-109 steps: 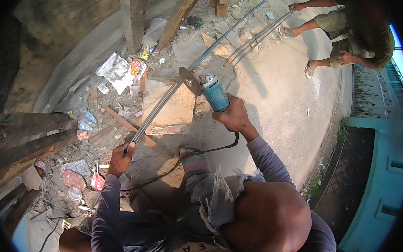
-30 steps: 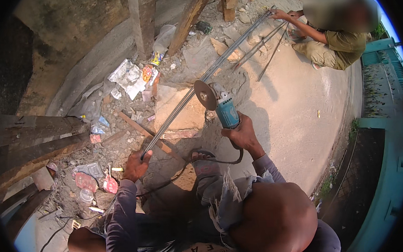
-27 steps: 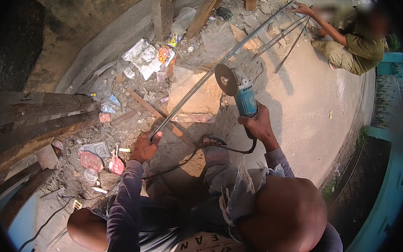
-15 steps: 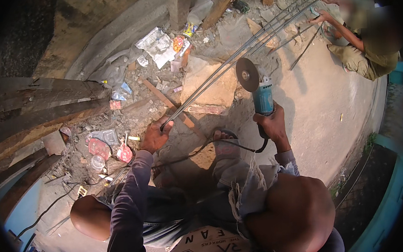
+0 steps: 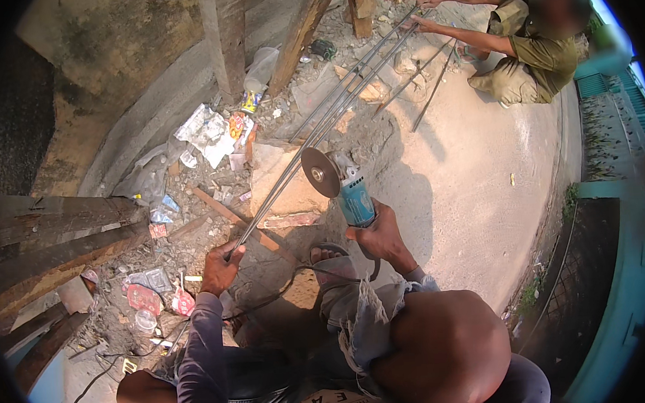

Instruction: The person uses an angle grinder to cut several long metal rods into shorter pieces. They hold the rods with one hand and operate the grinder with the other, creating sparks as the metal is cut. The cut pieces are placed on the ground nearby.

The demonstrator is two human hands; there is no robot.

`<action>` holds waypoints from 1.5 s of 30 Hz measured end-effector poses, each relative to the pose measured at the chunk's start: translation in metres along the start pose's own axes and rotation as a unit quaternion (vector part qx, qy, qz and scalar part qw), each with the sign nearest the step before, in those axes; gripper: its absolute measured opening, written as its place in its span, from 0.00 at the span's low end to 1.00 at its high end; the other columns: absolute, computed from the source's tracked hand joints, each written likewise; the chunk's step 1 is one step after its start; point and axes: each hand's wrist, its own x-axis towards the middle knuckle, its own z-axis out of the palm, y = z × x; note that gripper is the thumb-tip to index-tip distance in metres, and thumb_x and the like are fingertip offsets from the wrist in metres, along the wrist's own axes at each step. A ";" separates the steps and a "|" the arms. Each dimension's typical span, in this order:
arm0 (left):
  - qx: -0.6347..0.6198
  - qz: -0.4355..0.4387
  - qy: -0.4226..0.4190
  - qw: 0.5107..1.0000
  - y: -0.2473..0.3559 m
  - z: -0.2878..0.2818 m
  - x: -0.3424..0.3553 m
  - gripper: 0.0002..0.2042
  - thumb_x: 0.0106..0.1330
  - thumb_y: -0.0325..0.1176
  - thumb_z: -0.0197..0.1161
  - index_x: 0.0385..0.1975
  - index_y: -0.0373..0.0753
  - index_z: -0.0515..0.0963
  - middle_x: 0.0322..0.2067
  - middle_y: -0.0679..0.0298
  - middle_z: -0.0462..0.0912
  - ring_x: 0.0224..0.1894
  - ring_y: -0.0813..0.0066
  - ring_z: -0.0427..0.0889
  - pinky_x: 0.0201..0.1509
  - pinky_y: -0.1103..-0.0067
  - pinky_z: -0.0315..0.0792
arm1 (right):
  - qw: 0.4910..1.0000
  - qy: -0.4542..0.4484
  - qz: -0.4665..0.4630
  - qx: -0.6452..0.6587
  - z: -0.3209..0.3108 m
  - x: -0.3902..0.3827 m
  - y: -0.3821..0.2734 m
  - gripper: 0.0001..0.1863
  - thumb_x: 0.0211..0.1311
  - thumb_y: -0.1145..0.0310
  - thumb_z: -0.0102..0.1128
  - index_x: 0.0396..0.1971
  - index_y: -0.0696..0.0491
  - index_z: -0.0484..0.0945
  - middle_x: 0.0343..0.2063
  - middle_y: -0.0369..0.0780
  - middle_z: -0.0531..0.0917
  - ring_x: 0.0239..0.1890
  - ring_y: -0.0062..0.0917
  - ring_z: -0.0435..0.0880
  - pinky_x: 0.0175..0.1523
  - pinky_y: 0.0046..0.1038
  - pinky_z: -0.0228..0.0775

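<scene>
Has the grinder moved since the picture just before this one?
Yes: against the slab, the grinder has moved left in the view; its disc now overlaps the slab's right side.

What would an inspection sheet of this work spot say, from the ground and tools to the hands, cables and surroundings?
Surface: pale concrete ground, rubble toward the left; a flat slab lies below the metal rods.
Job's things: rods bunched at the near end, spread at the far end; teal angle grinder, its disc beside them, contact unclear.
Clutter: crumpled white wrapper, clear plastic cup, wooden strip.
Hands: left hand grips the rods; right hand grips the grinder.
Cables: black cable from the grinder; plug not seen.
Surroundings: crouching co-worker holding the rods' far ends; wooden posts; teal wall.
</scene>
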 end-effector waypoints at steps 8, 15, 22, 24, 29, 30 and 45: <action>-0.009 0.004 -0.037 0.999 -0.008 -0.011 0.002 0.20 0.79 0.40 0.70 0.62 0.32 0.87 0.32 0.72 0.84 0.34 0.84 0.74 0.38 0.78 0.72 | 1.000 0.000 0.010 0.007 0.004 -0.003 -0.006 0.24 0.48 0.73 0.77 0.47 0.61 0.83 0.36 0.39 0.88 0.41 0.25 0.85 0.52 0.32 0.78; -0.042 -0.003 -0.035 0.999 -0.010 -0.010 0.000 0.18 0.80 0.38 0.70 0.61 0.32 0.87 0.30 0.75 0.80 0.32 0.86 0.71 0.36 0.79 0.69 | 1.000 0.011 0.013 -0.001 0.006 -0.002 0.002 0.24 0.47 0.71 0.78 0.47 0.61 0.83 0.36 0.39 0.88 0.41 0.25 0.85 0.52 0.32 0.78; -0.028 -0.014 -0.037 0.999 -0.007 -0.014 -0.001 0.17 0.80 0.37 0.70 0.61 0.33 0.87 0.27 0.75 0.77 0.30 0.85 0.71 0.35 0.78 0.69 | 1.000 0.004 0.005 -0.008 0.002 -0.002 0.004 0.25 0.47 0.71 0.78 0.47 0.62 0.83 0.37 0.39 0.88 0.40 0.25 0.86 0.51 0.32 0.79; -0.026 -0.007 -0.045 0.999 -0.008 -0.008 0.003 0.17 0.80 0.38 0.70 0.61 0.34 0.87 0.27 0.75 0.77 0.30 0.85 0.71 0.35 0.78 0.68 | 1.000 0.023 0.001 -0.017 -0.008 -0.002 0.005 0.27 0.46 0.67 0.79 0.47 0.63 0.84 0.37 0.43 0.90 0.40 0.29 0.88 0.51 0.34 0.80; -0.016 -0.009 -0.059 0.998 -0.002 -0.013 0.002 0.19 0.80 0.41 0.71 0.60 0.35 0.88 0.27 0.73 0.78 0.31 0.83 0.72 0.36 0.76 0.71 | 0.999 0.030 0.032 0.012 -0.014 -0.007 0.013 0.22 0.46 0.68 0.77 0.43 0.62 0.83 0.34 0.41 0.89 0.36 0.27 0.86 0.47 0.32 0.81; -0.012 -0.010 -0.052 0.999 -0.003 -0.015 0.000 0.19 0.80 0.42 0.71 0.60 0.34 0.88 0.27 0.72 0.79 0.31 0.82 0.73 0.37 0.75 0.72 | 0.999 0.027 0.035 0.014 -0.015 -0.006 0.011 0.21 0.46 0.69 0.77 0.42 0.61 0.83 0.33 0.40 0.88 0.35 0.26 0.86 0.46 0.32 0.80; 0.009 -0.022 -0.035 0.999 -0.009 -0.015 0.000 0.22 0.79 0.47 0.72 0.59 0.34 0.88 0.41 0.58 0.87 0.44 0.74 0.83 0.51 0.71 0.77 | 1.000 0.028 -0.009 -0.009 -0.045 0.024 -0.010 0.16 0.47 0.74 0.75 0.36 0.59 0.81 0.27 0.38 0.85 0.25 0.25 0.85 0.36 0.31 0.83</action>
